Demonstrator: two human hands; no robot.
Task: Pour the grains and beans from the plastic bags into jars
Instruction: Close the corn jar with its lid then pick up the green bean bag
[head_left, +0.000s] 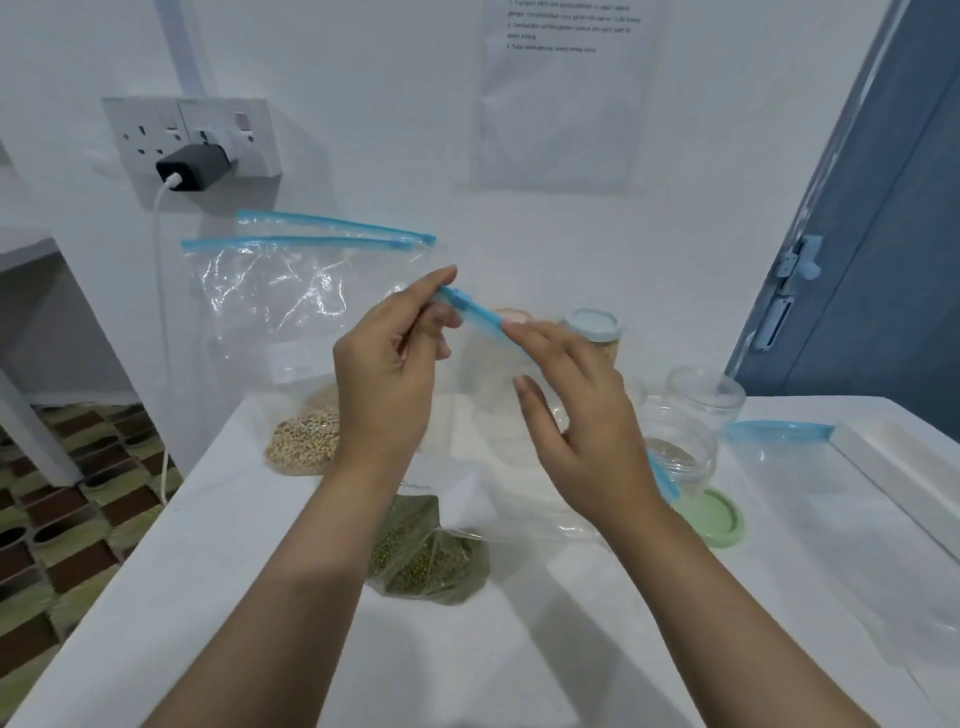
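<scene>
Both hands hold up a clear plastic bag of white grains (488, 431) by its blue zip strip (478, 312). My left hand (395, 374) pinches the strip's left end at the slider. My right hand (576, 410) pinches the strip further right, fingers spread. A bag of beige grains (306, 441) stands behind my left hand, its blue top leaning on the wall. A bag of green beans (426, 561) lies on the table below my wrists. Right of my hands stand an open clear jar (680, 447) with a little grain inside, an empty jar (706, 395) and a lidded jar (595, 332).
A green lid (719, 517) lies by the open jar. An empty zip bag (831, 483) lies flat at the right, beside a white tray (904, 467). The white table (234, 597) ends at the left above a patterned floor. A charger hangs from the wall socket (192, 140).
</scene>
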